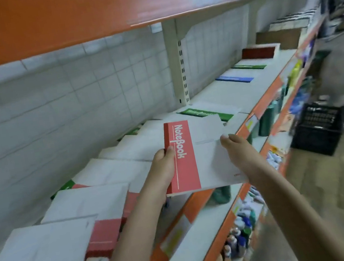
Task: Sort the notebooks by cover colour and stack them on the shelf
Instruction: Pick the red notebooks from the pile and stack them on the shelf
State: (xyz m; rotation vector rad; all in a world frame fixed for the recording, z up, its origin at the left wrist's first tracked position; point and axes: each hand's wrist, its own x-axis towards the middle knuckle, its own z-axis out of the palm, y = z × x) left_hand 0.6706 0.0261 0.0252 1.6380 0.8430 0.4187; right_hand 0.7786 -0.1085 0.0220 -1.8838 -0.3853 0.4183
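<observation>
Notebook (196, 156), flat matte paper, red spine band, white cover; left hand (163, 166) grips its 9 o'clock edge, right hand (238, 151) its 3 o'clock edge.

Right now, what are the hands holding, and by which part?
Both hands hold one red-banded white notebook: the left hand grips its red spine edge, the right hand its opposite white edge.

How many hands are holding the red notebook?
2. The left hand grips the red notebook at its red spine edge; the right hand holds its white right edge.
</observation>
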